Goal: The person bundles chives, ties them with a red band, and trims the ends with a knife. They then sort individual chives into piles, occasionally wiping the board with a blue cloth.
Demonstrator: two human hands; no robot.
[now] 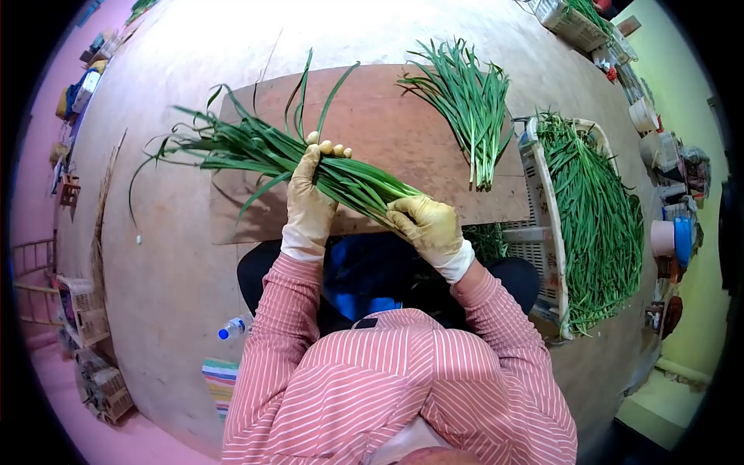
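A bunch of long green garlic chives [267,146] is held slantwise above a brown board [387,105]. My left hand [310,186], in a yellowed glove, is wrapped round the middle of the bunch, fingertips showing over its far side. At the pale stem ends, my right hand [426,225], gloved too, is closed with thumb and fingers on the stems. The leaf tips fan out to the left, and a few loose leaves stick up past my left fingers. Another bunch of garlic chives [474,108] lies on the board's far right part, stems toward me.
A white plastic basket [549,221] heaped with green leaves [593,225] stands right of the board. A bottle with a blue cap [231,329] lies left of my body. Crates [93,318] line the left wall; buckets and basins [663,236] line the right.
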